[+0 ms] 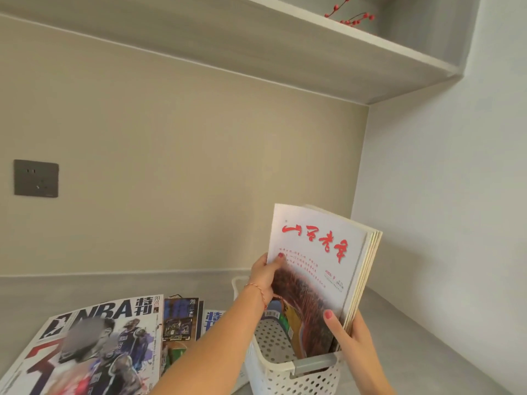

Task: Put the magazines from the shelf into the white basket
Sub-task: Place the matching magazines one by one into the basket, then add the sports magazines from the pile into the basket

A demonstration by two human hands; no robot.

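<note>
I hold a stack of several white magazines (319, 269) with red calligraphy on the front cover, upright, its lower end down inside the white perforated basket (273, 377). My left hand (266, 275) grips the stack's left edge, thumb on the cover. My right hand (346, 334) grips its lower right corner at the spines. The basket stands on the grey counter at the lower right and has a grey handle (313, 363). Another magazine shows inside it behind the stack.
A large NBA magazine (94, 346) and several smaller ones (182, 317) lie spread on the counter (171, 283) to the left of the basket. A wall socket (36, 178) sits at left. A grey shelf (313, 52) with red berry twigs (353, 18) runs overhead.
</note>
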